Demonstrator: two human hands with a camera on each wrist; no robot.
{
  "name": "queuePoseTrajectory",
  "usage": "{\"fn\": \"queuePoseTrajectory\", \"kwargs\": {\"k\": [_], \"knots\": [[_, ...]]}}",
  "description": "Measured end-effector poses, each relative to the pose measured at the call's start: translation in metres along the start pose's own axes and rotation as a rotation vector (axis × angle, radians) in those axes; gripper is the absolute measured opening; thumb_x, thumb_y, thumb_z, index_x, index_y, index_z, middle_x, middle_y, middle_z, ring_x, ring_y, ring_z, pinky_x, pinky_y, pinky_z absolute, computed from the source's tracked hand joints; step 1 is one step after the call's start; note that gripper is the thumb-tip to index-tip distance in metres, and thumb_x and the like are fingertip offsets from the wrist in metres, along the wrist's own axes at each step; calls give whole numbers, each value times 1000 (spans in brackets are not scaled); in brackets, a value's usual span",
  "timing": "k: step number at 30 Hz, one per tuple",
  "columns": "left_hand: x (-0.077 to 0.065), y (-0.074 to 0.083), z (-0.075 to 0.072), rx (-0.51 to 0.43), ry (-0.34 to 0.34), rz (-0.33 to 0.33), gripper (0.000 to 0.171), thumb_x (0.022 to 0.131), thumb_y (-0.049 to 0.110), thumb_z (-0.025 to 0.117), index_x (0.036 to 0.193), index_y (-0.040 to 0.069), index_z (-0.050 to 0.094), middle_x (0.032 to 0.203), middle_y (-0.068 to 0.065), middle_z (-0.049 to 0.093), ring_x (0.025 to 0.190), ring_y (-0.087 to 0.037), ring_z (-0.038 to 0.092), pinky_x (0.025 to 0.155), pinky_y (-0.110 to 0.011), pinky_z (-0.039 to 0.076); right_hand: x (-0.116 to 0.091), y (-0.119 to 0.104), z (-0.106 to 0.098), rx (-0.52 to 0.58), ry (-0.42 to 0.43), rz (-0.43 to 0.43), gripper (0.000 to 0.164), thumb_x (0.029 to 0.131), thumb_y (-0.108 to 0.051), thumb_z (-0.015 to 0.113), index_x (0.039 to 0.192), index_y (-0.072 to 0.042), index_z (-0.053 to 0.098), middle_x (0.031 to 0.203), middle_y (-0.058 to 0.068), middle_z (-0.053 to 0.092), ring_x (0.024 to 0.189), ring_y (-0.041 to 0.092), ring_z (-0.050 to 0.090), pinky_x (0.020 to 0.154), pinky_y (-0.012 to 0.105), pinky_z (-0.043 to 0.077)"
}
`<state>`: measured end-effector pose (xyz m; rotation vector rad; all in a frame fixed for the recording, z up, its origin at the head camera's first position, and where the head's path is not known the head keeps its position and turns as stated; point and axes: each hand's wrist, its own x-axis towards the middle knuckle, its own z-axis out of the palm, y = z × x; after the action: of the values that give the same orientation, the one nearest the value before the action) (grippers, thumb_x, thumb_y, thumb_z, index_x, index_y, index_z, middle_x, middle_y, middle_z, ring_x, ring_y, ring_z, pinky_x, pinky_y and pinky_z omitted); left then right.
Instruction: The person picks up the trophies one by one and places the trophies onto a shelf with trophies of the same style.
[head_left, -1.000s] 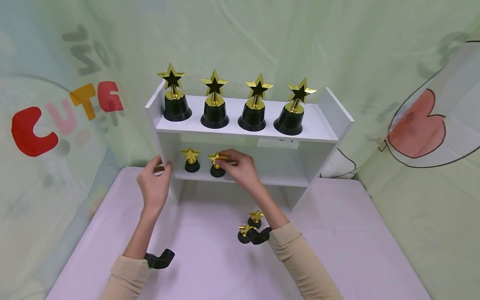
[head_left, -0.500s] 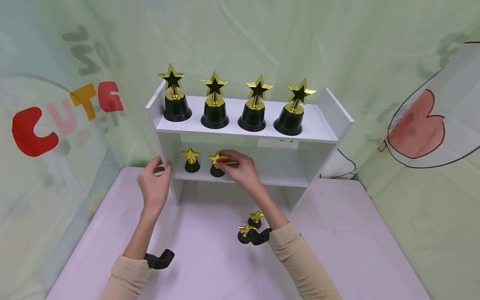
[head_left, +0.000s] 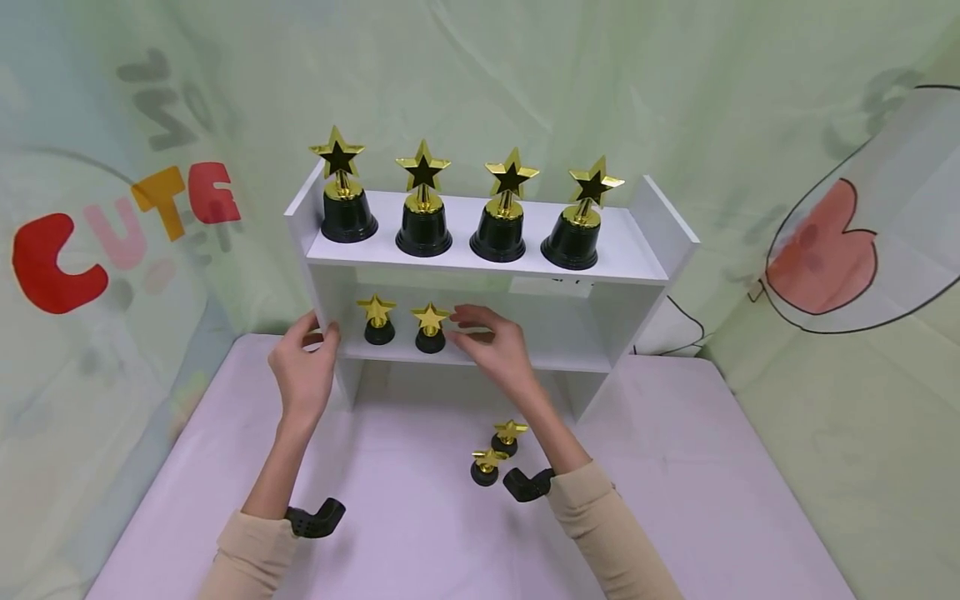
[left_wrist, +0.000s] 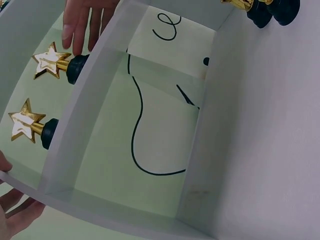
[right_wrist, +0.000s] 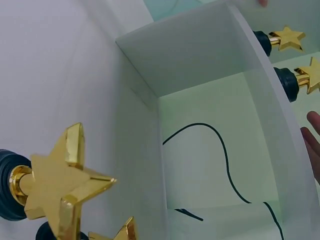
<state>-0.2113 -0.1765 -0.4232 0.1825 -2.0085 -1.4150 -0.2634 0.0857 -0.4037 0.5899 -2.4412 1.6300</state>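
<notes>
I count one shelf unit (head_left: pixel 626 250), taken as centre of the dial, 12 farthest from the person. Large star trophies (head_left: pixel 424 229): four, ranged from 10 to 2 o'clock. Small star trophies (head_left: pixel 430 317): four, two toward 8 on the lower board (head_left: pixel 570 357), two at 6 on the table (head_left: pixel 675 467). One left hand (head_left: pixel 303 367) at 8, one right hand (head_left: pixel 498 343) at 6. Black wrist devices (head_left: pixel 317 518): two. Coloured wall letters (head_left: pixel 163 196): four, near 9.

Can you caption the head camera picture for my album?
A right hand beside two small star trophies on the lower shelf, four bigger ones above.
</notes>
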Motion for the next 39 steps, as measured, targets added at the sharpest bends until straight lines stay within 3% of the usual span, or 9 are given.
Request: {"fn": "queuePoseTrajectory", "kwargs": {"k": [15, 21, 31, 39], "knots": [[-1, 1, -1, -6, -3, 10, 28, 99, 10, 64, 125, 5, 73, 111, -18, 74, 91, -26, 67, 71, -6, 48, -30, 9, -15, 6, 63, -72, 29, 92, -12, 78, 119, -7, 73, 121, 9, 74, 109, 25, 71, 90, 30, 60], [-1, 1, -1, -3, -2, 0, 28, 99, 11, 64, 125, 6, 73, 112, -17, 74, 92, -27, 67, 71, -6, 48, -40, 9, -19, 23, 65, -122, 26, 91, -12, 79, 116, -7, 74, 118, 9, 74, 108, 26, 71, 91, 36, 60], [-1, 1, 0, 9, -1, -1, 29, 99, 10, 64, 125, 5, 73, 112, -18, 74, 90, -24, 67, 71, -5, 47, -58, 9, -23, 47, 49, -131, 27, 90, -7, 79, 117, -6, 74, 115, 11, 75, 107, 27, 71, 93, 44, 59], [-1, 2, 0, 7, 5, -6, 28, 99, 10, 64, 124, 5, 74, 111, -18, 74, 90, -23, 66, 70, -5, 47, -73, 12, -26, 19, 60, -155, 26, 89, -5, 79, 114, -6, 75, 112, 9, 76, 102, 26, 73, 87, 28, 59]]}}
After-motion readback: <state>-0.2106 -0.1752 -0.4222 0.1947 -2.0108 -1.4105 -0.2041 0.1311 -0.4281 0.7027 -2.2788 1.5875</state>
